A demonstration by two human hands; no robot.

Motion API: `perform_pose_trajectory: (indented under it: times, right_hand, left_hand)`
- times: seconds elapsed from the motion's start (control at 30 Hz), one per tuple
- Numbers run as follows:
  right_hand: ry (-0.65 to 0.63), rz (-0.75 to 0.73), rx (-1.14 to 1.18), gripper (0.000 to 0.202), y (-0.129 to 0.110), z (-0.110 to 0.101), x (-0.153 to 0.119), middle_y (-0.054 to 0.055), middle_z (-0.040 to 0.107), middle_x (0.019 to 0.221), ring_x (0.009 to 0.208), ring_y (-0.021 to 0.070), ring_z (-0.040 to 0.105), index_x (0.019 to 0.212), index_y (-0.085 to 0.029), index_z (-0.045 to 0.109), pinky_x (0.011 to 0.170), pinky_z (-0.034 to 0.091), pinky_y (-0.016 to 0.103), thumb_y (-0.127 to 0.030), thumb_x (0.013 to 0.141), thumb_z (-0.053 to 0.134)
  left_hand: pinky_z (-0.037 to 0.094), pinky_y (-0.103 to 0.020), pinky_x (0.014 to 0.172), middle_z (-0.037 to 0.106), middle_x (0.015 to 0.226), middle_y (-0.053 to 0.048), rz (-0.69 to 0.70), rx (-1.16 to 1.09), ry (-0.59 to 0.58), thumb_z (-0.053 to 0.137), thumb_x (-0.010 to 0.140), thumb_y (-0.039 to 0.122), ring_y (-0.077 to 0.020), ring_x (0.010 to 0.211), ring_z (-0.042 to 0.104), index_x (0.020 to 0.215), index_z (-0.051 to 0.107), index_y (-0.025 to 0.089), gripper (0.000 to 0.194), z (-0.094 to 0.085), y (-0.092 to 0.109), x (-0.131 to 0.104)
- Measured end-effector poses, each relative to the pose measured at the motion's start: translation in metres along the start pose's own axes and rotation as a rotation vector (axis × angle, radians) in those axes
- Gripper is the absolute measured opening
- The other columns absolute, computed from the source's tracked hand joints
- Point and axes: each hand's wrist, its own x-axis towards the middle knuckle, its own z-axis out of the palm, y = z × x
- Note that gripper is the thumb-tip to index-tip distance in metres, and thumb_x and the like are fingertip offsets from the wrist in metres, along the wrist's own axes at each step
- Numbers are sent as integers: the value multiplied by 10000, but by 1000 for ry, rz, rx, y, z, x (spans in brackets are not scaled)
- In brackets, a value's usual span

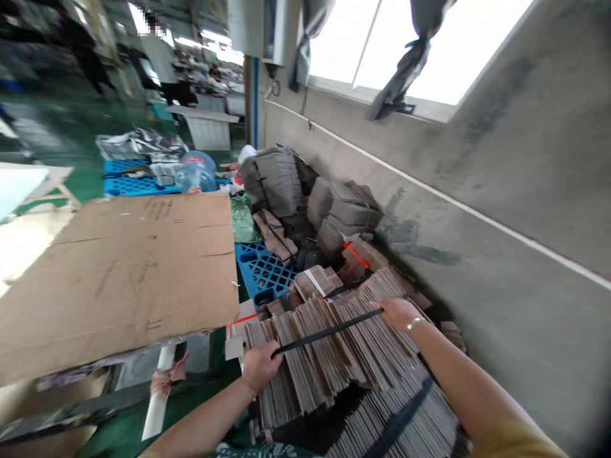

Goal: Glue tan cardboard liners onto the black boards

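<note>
A dark strap (329, 331) is stretched between my two hands over a row of upright, tightly packed cardboard sheets (305, 369). My left hand (260, 366) is closed round the strap's near end, at the left side of the stack. At the right, my right hand (400, 314) grips the other end of the strap, with a bracelet on the wrist. A second dark strap (401, 420) crosses more cardboard sheets at the lower right.
A large flat cardboard sheet (143, 267) covers a table on the left. Beyond the stack are a blue pallet (267, 270), grey bundles (274, 181) and a large clear bottle (196, 170). A wall (525, 184) runs along the right. A person (160, 60) stands far back.
</note>
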Motion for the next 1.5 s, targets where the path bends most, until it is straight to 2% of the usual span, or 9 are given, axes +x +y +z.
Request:
perform_pose_trajectory:
  times: [0.1, 0.17, 0.37, 0.47, 0.73, 0.93, 1.3, 1.4, 1.5]
  right_hand:
    - [1, -116, -22, 240, -14, -22, 13, 60, 558, 1120, 986, 165, 536, 1039, -228, 564, 853, 445, 368, -372, 883, 451]
    - [-18, -125, -45, 242, -4, -31, 5, 59, 559, 1113, 983, 169, 538, 1043, -224, 560, 844, 450, 368, -372, 871, 476]
    - [-173, -36, -119, 525, 50, -31, -59, 154, 655, 787, 824, 230, 629, 744, -148, 659, 755, 443, 342, -493, 895, 293]
    - [-246, -74, -166, 596, 60, -29, -85, 166, 661, 772, 782, 255, 640, 746, -135, 665, 694, 446, 339, -505, 897, 223]
    - [-248, -54, -97, 538, 57, -22, -169, 151, 675, 771, 763, 230, 649, 801, -140, 672, 670, 445, 290, -441, 907, 239]
    - [-401, 33, 3, 410, 41, -14, -231, 144, 680, 730, 726, 216, 658, 797, -139, 682, 624, 450, 248, -423, 863, 393]
    - [-370, 416, 151, 464, 48, -10, -354, 107, 673, 703, 693, 194, 651, 716, -220, 695, 637, 452, 256, -492, 866, 350]
    - [-337, 522, 220, 440, 54, 10, -381, 94, 673, 718, 692, 184, 647, 713, -228, 691, 647, 451, 250, -490, 857, 368]
    - [-331, 636, 217, 424, 52, 45, -399, 93, 676, 761, 756, 186, 639, 733, -215, 684, 668, 443, 246, -483, 854, 378]
  left_hand:
    - [347, -205, 542, 562, 577, 14, -132, -159, 66, 481, 743, 289, -106, 558, 517, 642, 576, 182, 175, -6, 9, 5]
    - [350, -201, 555, 529, 558, 24, -146, -276, 88, 487, 737, 293, -100, 562, 496, 595, 548, 173, 196, -8, 12, 3]
    - [354, -198, 554, 441, 525, 39, -67, -442, 77, 509, 738, 358, -94, 546, 438, 551, 490, 163, 271, -14, 13, -17]
    - [353, -191, 544, 432, 522, 41, -11, -430, 57, 509, 744, 359, -89, 538, 430, 554, 491, 160, 276, -23, 13, -23]
    - [376, -182, 562, 514, 537, 41, 161, -266, 22, 492, 751, 330, -89, 542, 488, 597, 566, 166, 237, -67, 13, -34]
    - [386, -185, 527, 535, 511, 42, 246, -193, -30, 492, 721, 317, -100, 510, 507, 591, 583, 174, 214, -83, 12, -37]
    - [386, -188, 573, 574, 576, 37, 431, -209, -305, 476, 707, 277, -105, 579, 524, 623, 584, 179, 168, -74, 67, -8]
    - [379, -188, 574, 563, 578, 30, 508, -214, -384, 461, 719, 281, -105, 587, 516, 617, 577, 176, 187, -56, 85, 8]
    - [381, -193, 585, 582, 611, 16, 593, -175, -433, 445, 724, 278, -109, 601, 521, 651, 595, 172, 197, -18, 99, 26]
